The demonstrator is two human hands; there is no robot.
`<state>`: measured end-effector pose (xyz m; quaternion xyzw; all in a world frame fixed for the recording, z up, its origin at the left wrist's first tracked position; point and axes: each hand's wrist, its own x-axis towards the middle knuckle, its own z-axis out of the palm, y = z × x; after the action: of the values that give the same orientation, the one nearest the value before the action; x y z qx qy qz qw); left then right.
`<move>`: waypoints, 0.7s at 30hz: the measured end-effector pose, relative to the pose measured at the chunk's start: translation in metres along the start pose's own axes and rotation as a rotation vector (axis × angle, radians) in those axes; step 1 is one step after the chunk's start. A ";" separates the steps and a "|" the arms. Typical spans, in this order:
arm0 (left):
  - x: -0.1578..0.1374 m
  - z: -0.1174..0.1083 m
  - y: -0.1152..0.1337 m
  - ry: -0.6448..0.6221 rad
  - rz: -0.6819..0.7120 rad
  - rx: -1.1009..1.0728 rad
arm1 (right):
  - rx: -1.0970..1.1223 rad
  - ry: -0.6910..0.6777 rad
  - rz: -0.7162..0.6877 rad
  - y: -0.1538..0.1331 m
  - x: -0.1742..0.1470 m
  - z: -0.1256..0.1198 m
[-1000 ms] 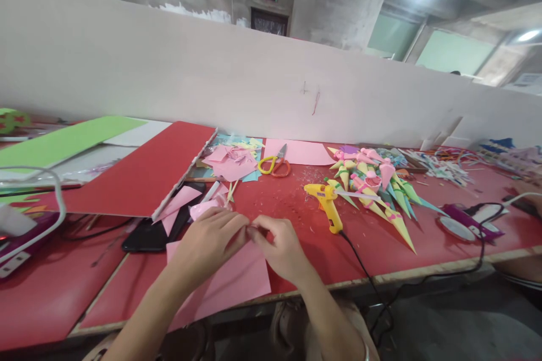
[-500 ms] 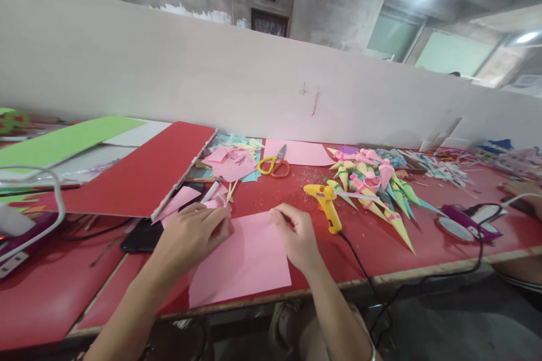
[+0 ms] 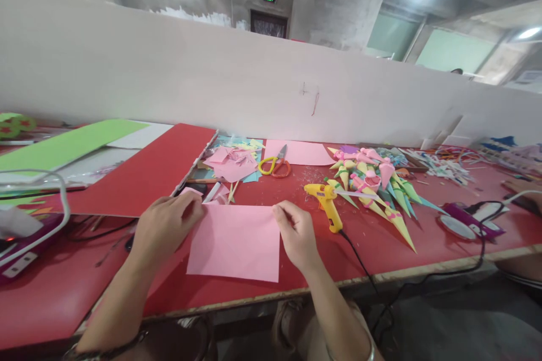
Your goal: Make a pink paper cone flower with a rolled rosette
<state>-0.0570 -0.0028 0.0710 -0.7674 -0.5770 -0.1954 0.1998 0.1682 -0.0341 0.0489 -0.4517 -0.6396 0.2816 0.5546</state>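
A sheet of pink paper (image 3: 235, 242) is spread between my two hands above the red table's front edge. My left hand (image 3: 169, 228) pinches its upper left corner, with the fingertips partly hidden behind the knuckles. At the upper right corner, my right hand (image 3: 295, 234) grips the sheet between thumb and curled fingers. Just right of that hand lies a yellow hot glue gun (image 3: 325, 203) with a glue stick in its back. Scissors (image 3: 275, 164) with one yellow and one red handle rest beyond the sheet.
Pink paper scraps (image 3: 232, 162) lie at the back, left of the scissors. Small paper cones (image 3: 381, 180) are heaped to the right. A red board (image 3: 148, 175) covers the left side. The glue gun's black cord (image 3: 359, 259) hangs over the front edge. Another person's hand (image 3: 525, 187) shows far right.
My left hand has moved left to the sheet's upper left corner. The sheet has turned to lie squarer to me and its lower edge has risen. My right hand has barely moved.
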 end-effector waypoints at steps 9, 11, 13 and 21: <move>0.001 0.001 0.009 0.111 -0.255 -0.492 | 0.042 -0.042 0.031 0.005 0.001 0.002; 0.002 0.000 0.009 0.097 -0.284 -0.549 | 0.042 -0.056 0.038 0.006 0.001 0.002; 0.002 0.000 0.009 0.069 -0.314 -0.607 | 0.028 -0.053 0.034 0.007 0.001 0.003; 0.001 0.001 0.007 0.022 -0.264 -0.774 | -0.375 -0.139 -0.069 0.012 -0.001 0.008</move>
<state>-0.0501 -0.0037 0.0701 -0.7033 -0.5523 -0.4300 -0.1243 0.1639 -0.0285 0.0359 -0.5043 -0.7326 0.1689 0.4247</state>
